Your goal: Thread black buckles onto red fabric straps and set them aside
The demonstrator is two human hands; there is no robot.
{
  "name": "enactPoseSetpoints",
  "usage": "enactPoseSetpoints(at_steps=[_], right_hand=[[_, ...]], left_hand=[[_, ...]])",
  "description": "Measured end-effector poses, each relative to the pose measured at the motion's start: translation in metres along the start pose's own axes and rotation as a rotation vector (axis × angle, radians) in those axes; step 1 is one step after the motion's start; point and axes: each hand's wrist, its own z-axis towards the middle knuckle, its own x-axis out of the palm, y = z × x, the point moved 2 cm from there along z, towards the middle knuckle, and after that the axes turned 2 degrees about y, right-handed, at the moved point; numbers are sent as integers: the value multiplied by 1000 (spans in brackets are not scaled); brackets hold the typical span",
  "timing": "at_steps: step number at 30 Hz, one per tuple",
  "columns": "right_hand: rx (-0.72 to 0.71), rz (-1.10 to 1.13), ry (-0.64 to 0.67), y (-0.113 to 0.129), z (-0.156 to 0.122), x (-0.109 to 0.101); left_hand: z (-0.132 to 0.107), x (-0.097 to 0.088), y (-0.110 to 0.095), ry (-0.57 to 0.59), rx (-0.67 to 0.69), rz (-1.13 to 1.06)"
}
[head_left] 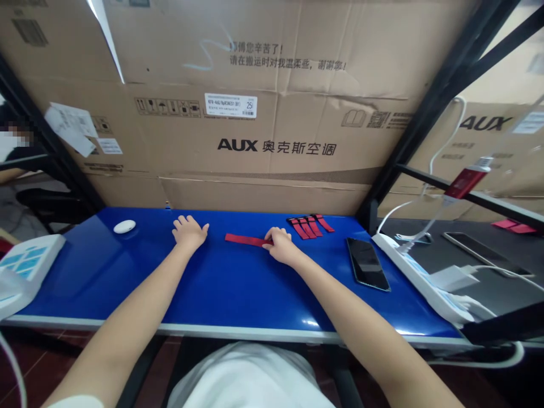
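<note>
A red strap (245, 239) lies flat on the blue table (212, 289), stretched out left to right. My right hand (280, 245) pinches its right end, fingers curled closed on it. My left hand (188, 232) rests flat on the table to the left of the strap, fingers spread, holding nothing and a short gap away from the strap's left end. Several more red straps (310, 226) lie side by side at the back of the table, right of my right hand.
A black phone (367, 263) lies right of my right hand. A white power strip (425, 280) with plugs and cables runs along the right edge. A white oval object (124, 226) sits back left. Cardboard boxes (263, 113) wall the back. A white box (25, 266) stands at left.
</note>
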Motion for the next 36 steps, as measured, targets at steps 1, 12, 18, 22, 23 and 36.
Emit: enactPoseSetpoints(at_steps=[1, 12, 18, 22, 23, 36], right_hand=[[-8, 9, -4, 0, -2, -3], [-390, -67, 25, 26, -21, -2], [-403, 185, 84, 41, -18, 17], [-390, 508, 194, 33, -19, 9], [-387, 557, 206, 30, -20, 4], [-176, 1001, 261, 11, -14, -12]], left_hand=[[3, 3, 2, 8, -19, 10], [19, 10, 7, 290, 119, -172], [-7, 9, -10, 371, 475, -409], [-32, 3, -29, 449, 632, -633], [-39, 1, -34, 504, 629, -721], [-72, -16, -53, 807, 374, -1425]])
